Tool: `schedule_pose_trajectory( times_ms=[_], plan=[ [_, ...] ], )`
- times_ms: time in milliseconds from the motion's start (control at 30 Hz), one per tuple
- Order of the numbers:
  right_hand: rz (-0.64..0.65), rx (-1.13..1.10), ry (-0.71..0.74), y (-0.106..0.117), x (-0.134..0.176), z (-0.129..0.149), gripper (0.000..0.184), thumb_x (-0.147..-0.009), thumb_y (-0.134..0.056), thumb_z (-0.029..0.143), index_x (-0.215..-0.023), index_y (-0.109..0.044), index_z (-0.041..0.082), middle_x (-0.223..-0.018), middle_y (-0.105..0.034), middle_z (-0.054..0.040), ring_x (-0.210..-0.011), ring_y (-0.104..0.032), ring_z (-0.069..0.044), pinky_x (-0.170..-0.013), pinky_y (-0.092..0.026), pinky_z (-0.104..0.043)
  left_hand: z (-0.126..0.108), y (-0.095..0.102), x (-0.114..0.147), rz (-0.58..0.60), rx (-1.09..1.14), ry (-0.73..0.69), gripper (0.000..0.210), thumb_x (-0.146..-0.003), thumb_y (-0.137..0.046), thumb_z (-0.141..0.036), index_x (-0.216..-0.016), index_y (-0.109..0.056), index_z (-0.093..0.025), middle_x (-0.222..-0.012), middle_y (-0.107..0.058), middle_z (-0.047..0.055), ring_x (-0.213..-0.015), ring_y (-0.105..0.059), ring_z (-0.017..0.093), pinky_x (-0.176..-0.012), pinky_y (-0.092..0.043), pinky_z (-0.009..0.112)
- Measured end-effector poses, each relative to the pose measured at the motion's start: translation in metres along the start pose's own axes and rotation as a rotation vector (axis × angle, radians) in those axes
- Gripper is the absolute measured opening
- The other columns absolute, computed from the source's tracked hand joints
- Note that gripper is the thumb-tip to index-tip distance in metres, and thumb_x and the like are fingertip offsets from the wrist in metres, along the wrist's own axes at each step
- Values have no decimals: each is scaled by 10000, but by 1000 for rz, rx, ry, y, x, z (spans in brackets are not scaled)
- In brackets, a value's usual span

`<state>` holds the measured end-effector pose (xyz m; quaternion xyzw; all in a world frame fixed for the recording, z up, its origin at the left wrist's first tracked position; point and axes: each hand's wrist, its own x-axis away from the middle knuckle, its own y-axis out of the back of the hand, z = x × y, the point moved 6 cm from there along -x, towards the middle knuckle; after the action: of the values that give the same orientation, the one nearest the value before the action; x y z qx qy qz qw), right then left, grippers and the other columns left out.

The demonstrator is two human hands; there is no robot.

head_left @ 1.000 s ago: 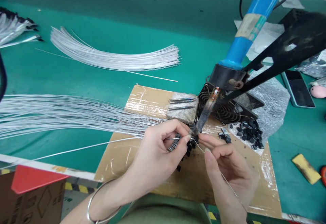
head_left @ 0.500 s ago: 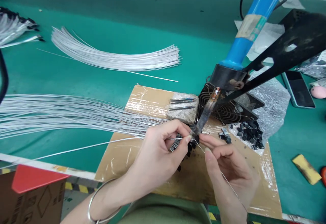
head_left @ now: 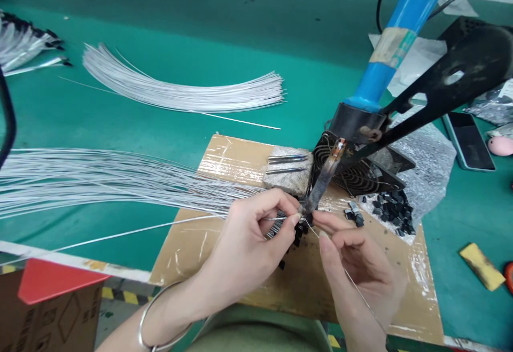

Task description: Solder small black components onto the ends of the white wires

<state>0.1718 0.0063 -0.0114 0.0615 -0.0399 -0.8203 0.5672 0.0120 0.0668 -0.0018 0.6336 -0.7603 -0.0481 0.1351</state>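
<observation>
From beside the bench, I see the left hand with thumb and forefinger pressed together, pinching a lead close to the tip of the iron. The right hand pinches a thin wire, likely solder, between thumb and bent forefinger; the wire runs from beside the tip, past the thumb, down along the palm.

Change over the last second: the right thumb has shifted slightly toward the left hand, and the thin wire has moved with it. The left hand and the iron hold position. The movement is small; it suggests that the wire is being fed in at the tip and that work on this lead is mid-step. The condition of the joint cannot be told, as fingertips and tip obscure it.

Surroundings: the bundle extends left from behind the left hand. Black pieces lie between the hands, below the tip. The fan stands beyond the right hand; loose chips lie beyond it, to its right. The board lies beneath both hands.
</observation>
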Motion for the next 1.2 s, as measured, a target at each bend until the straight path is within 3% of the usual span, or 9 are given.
schedule_pose_trajectory(
  times_ms=[533, 800, 1000, 1200],
  plan=[
    [13, 91, 107, 1, 1, 1, 178, -974, -733, 187, -822, -667, 250, -1149, -864, -34, -1070, -826, -182, -917, -626, -262, -1, -1, -2, -12, -20, -22, 156, -881, -599, -201, -742, -662, -168, -781, -717, 52, -534, -405, 102, -480, -286, 253],
    [9, 125, 139, 0, 3, 3, 168, -976, -737, 185, -836, -673, 254, -1158, -861, -26, -1081, -822, -173, -916, -619, -248, -1, 1, -2, -14, -21, -27, 158, -885, -597, -199, -749, -672, -170, -808, -741, 70, -596, -549, 135, -496, -317, 256],
    [31, 123, 165, 1, 1, 0, 169, -976, -727, 162, -844, -668, 249, -1158, -860, -23, -1092, -822, -169, -938, -623, -238, -1, -1, -1, -13, -32, -26, 150, -877, -596, -199, -747, -665, -174, -784, -725, 52, -537, -437, 107, -477, -293, 253],
    [14, 130, 194, 1, 0, 2, 157, -945, -749, 142, -842, -686, 241, -1129, -864, -45, -1024, -838, -189, -910, -646, -254, 0, 0, -1, -12, -23, -25, 154, -884, -594, -203, -752, -667, -174, -792, -730, 58, -550, -468, 116, -484, -301, 256]
  ],
)
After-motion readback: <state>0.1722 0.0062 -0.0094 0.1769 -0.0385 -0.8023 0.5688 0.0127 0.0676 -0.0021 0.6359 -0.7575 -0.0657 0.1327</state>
